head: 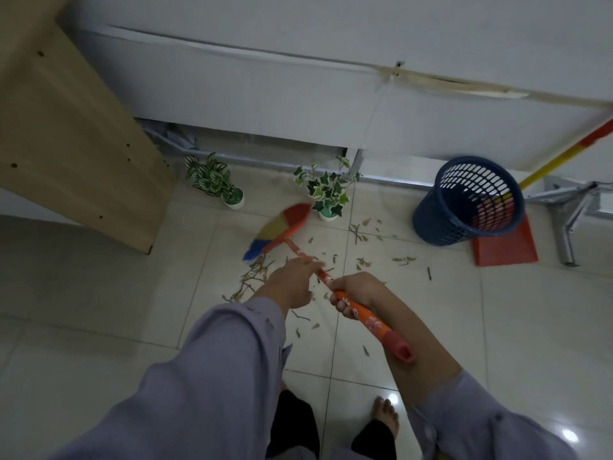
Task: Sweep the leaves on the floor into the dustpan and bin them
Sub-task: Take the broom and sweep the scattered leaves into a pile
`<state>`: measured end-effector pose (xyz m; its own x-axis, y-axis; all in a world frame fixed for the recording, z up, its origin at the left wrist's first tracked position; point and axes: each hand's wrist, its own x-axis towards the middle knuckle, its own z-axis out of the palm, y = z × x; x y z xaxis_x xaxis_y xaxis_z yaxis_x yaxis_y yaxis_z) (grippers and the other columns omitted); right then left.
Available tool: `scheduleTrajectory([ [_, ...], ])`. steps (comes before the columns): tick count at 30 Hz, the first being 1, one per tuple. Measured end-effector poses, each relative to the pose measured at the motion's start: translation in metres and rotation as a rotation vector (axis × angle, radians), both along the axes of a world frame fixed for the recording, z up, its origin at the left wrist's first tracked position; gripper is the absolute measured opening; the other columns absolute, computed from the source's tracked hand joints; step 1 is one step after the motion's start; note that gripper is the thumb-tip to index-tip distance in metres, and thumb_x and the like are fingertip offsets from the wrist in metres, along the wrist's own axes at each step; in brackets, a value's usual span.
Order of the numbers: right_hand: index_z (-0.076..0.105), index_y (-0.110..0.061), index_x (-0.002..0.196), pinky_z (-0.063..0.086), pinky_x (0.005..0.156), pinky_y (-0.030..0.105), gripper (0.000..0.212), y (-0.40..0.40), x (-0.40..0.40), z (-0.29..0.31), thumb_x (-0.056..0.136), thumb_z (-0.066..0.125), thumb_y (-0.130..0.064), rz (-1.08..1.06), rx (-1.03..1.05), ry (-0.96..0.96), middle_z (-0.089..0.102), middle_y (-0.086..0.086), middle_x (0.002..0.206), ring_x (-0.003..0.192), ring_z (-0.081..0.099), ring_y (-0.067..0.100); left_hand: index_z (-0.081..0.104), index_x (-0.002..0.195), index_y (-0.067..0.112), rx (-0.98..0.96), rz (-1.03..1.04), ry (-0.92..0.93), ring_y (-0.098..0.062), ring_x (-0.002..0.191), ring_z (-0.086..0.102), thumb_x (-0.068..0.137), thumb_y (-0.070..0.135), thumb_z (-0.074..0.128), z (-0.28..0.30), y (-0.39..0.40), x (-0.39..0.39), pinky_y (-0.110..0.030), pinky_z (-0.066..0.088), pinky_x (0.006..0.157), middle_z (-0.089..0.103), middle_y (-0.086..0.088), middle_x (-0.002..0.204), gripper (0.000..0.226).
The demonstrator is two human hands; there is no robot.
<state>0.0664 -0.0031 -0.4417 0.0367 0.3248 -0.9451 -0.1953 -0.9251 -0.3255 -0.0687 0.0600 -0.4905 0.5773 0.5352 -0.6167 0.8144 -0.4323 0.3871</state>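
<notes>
So up close, my right hand (351,295) is wrapped around the orange broom (335,287) handle, left hand (292,282) gripping it a bit further down. Dry leaves (361,260) are scattered over the tiles past them. Further off, the red dustpan (504,250) sits just behind the blue bin (464,200), by the wall.
</notes>
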Motion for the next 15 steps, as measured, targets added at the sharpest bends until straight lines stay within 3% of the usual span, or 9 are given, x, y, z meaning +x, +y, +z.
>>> scheduleTrajectory([
  [4, 0.049, -0.004, 0.081, 0.033, 0.029, 0.014, 0.019, -0.024, 0.005, 0.02, 0.097, 0.048, -0.013, 0.063, -0.037, 0.012, 0.048, 0.007, 0.06, 0.026, 0.041, 0.008, 0.023, 0.15, 0.029, -0.016, -0.034, 0.029, -0.023, 0.146, 0.021, 0.087, 0.021, 0.064, 0.005, -0.028, 0.004, -0.042, 0.028, 0.117, 0.023, 0.0, 0.159, 0.076],
  [10, 0.049, -0.002, 0.081, 0.033, 0.03, 0.012, 0.016, -0.039, 0.016, 0.068, 0.095, 0.05, -0.009, 0.258, 0.003, -0.049, 0.049, 0.008, 0.062, 0.027, 0.042, 0.009, 0.029, 0.148, 0.03, -0.048, 0.091, 0.001, -0.023, 0.142, 0.032, 0.087, 0.023, 0.064, 0.026, -0.05, 0.006, -0.039, 0.03, 0.116, 0.031, -0.002, 0.156, 0.071],
  [15, 0.051, 0.001, 0.093, 0.034, 0.033, 0.015, 0.011, -0.05, 0.02, 0.066, 0.094, 0.05, -0.01, 0.341, 0.058, -0.074, 0.051, 0.008, 0.062, 0.035, 0.044, 0.011, 0.031, 0.148, 0.028, -0.045, 0.191, 0.003, -0.023, 0.142, 0.033, 0.088, 0.021, 0.062, 0.038, -0.064, 0.014, -0.037, 0.032, 0.116, 0.033, -0.001, 0.155, 0.068],
])
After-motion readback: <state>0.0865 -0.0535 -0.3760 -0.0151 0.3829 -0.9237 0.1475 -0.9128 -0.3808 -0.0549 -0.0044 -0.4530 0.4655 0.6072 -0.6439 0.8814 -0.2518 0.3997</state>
